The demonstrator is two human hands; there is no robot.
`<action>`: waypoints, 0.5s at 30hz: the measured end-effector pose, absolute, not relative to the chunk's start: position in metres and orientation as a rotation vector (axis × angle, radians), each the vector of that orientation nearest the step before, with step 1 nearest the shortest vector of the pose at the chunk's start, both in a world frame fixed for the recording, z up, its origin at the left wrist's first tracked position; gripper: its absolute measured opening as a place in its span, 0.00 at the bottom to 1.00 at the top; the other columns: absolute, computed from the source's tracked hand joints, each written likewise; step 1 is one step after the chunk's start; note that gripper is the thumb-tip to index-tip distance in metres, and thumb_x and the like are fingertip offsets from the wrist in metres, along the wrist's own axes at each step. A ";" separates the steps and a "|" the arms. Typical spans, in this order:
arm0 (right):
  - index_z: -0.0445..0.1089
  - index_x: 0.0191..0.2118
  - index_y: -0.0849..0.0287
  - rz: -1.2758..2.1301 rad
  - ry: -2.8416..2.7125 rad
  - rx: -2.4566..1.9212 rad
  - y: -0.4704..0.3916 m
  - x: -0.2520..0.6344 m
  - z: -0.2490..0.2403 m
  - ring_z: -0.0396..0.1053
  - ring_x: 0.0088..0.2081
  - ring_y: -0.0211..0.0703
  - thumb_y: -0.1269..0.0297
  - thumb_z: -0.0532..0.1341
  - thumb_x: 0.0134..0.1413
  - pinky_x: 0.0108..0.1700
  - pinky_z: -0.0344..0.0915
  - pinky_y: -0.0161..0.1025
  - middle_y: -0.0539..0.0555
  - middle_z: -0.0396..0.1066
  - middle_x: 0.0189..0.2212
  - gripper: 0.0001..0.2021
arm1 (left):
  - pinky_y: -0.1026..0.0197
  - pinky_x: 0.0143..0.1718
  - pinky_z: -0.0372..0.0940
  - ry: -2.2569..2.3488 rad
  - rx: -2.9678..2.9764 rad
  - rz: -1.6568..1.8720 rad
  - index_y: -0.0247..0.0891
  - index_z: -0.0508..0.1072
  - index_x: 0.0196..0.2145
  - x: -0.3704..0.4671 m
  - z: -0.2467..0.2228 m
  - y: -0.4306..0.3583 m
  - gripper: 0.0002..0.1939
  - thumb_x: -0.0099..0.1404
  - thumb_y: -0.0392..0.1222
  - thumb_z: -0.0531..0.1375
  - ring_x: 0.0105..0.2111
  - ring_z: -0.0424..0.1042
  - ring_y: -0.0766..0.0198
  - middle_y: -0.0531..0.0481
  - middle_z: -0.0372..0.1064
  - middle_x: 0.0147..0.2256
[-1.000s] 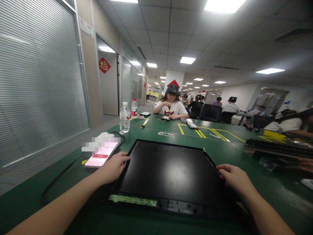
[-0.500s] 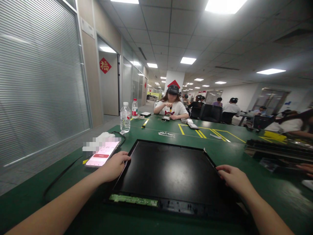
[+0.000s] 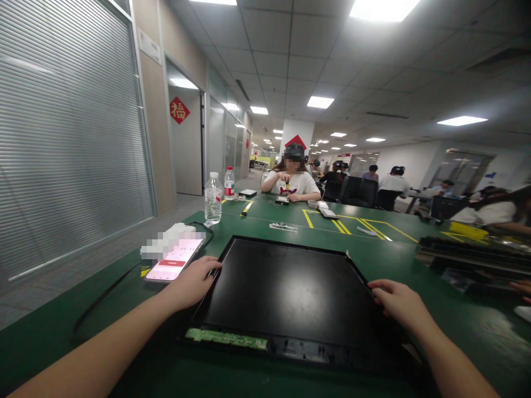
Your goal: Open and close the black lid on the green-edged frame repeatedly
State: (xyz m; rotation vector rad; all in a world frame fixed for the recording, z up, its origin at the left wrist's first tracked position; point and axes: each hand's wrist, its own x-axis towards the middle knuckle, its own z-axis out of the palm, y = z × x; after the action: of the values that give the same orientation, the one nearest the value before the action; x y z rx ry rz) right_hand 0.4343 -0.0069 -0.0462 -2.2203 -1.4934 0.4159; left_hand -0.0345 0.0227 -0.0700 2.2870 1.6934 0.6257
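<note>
A black flat screen panel (image 3: 286, 287) lies on the green table in front of me, light reflecting off its dark surface. Along its near edge sits a narrow green circuit board (image 3: 226, 338). My left hand (image 3: 199, 281) grips the panel's left edge, thumb and fingers closed at the frame. On the opposite side my right hand (image 3: 396, 298) holds the right edge, its fingers bent round the rim and partly hidden beneath it. Just left of my left hand rests a lit phone (image 3: 176, 260).
A clear water bottle (image 3: 213, 199) and a red-capped bottle (image 3: 229, 183) stand beyond the phone. A dark cable (image 3: 105, 296) runs at left. Small metal pieces (image 3: 283, 227) lie past the panel. Across the table sits a person (image 3: 296, 182). Dark parts (image 3: 473, 254) lie at right.
Both hands stay on the panel's edges, and the panel has hardly moved. The view has shifted very slightly.
</note>
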 end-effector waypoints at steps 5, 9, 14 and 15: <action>0.73 0.38 0.58 0.409 -1.510 -2.201 -0.005 0.436 -0.049 0.69 0.23 0.40 0.61 0.54 0.43 0.29 0.63 0.35 0.52 0.74 0.25 0.16 | 0.56 0.54 0.56 1.667 2.297 0.650 0.35 0.70 0.46 -0.034 -0.071 0.022 0.20 0.56 0.35 0.50 0.50 0.64 0.56 0.43 0.66 0.50; 0.74 0.38 0.58 0.397 -1.517 -2.185 -0.004 0.439 -0.050 0.69 0.23 0.40 0.61 0.54 0.43 0.28 0.63 0.35 0.53 0.74 0.25 0.16 | 0.56 0.54 0.55 1.686 2.301 0.670 0.35 0.67 0.49 -0.034 -0.071 0.022 0.22 0.56 0.36 0.51 0.51 0.63 0.56 0.43 0.66 0.50; 0.73 0.39 0.59 0.463 -1.463 -2.170 -0.003 0.443 -0.051 0.68 0.21 0.39 0.61 0.54 0.43 0.27 0.63 0.35 0.52 0.73 0.22 0.17 | 0.51 0.54 0.53 1.789 2.278 0.659 0.29 0.64 0.52 -0.035 -0.075 0.026 0.26 0.54 0.38 0.52 0.53 0.60 0.50 0.36 0.63 0.52; 0.72 0.39 0.59 0.483 -1.446 -2.171 -0.003 0.444 -0.051 0.68 0.20 0.39 0.60 0.54 0.43 0.27 0.63 0.35 0.52 0.73 0.22 0.17 | 0.51 0.54 0.54 1.801 2.277 0.649 0.28 0.64 0.52 -0.035 -0.075 0.026 0.26 0.55 0.39 0.52 0.53 0.60 0.50 0.36 0.63 0.52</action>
State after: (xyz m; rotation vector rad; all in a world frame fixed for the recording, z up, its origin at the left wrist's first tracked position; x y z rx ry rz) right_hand 0.4437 -0.0033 -0.0511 -2.1714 -1.4462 0.4826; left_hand -0.0355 0.0256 -0.0747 2.2774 1.8009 0.6490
